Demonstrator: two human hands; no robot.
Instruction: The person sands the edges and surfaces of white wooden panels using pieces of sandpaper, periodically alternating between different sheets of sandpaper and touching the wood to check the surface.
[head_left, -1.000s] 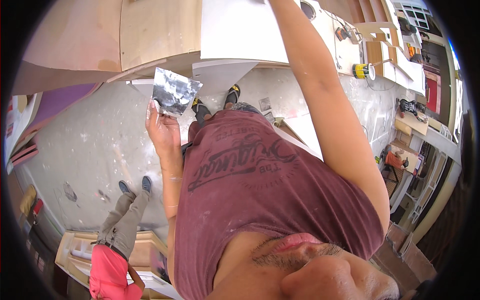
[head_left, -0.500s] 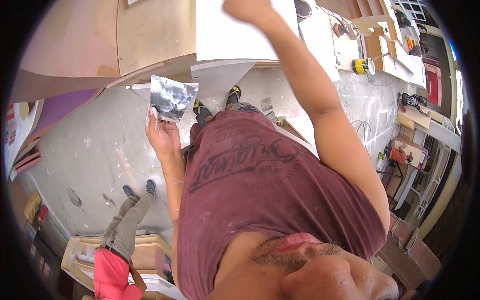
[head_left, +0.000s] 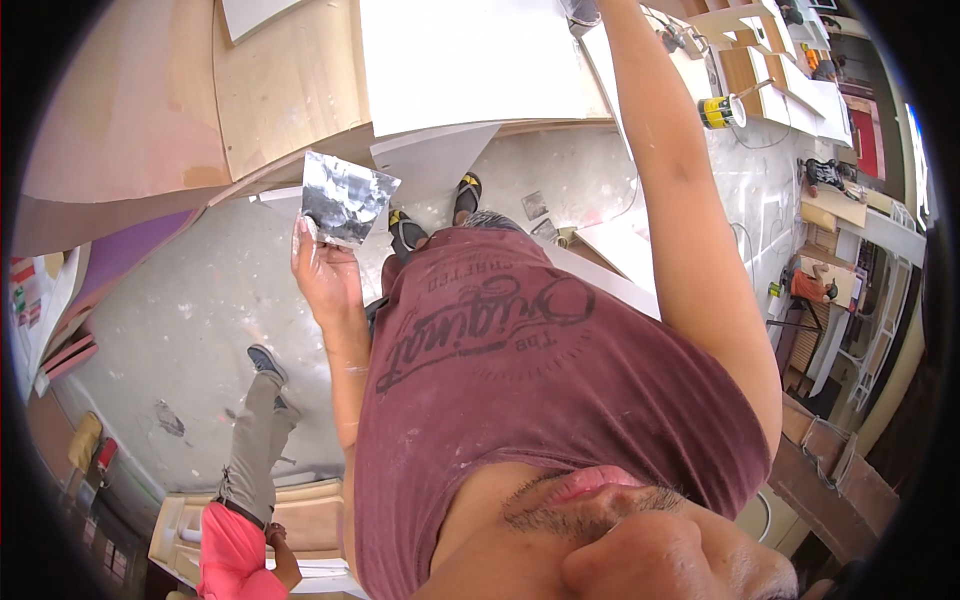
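Your shirt (head_left: 560, 400) was maroon with dark lettering, your square plate (head_left: 348, 200) mottled grey, black and white, the panel (head_left: 470, 65) plain white, the can (head_left: 715, 112) yellow and black.

Maroon shirt (head_left: 570, 400): dark script print (head_left: 482, 328) across front. Beyond shirt: grey patterned cloth (head_left: 497, 222), then dark footwear (head_left: 466, 196), yellow accents.

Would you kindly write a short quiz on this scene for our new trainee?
1. True or false: the left hand is empty.
2. Which colours show on the can to the right of the right forearm?
A) yellow and black
B) pink and green
C) purple and orange
3. Fill in: the right forearm leaves the picture at its ____ edge.

Key: 1. False, it holds a flat plate; 2. A; 3. top.
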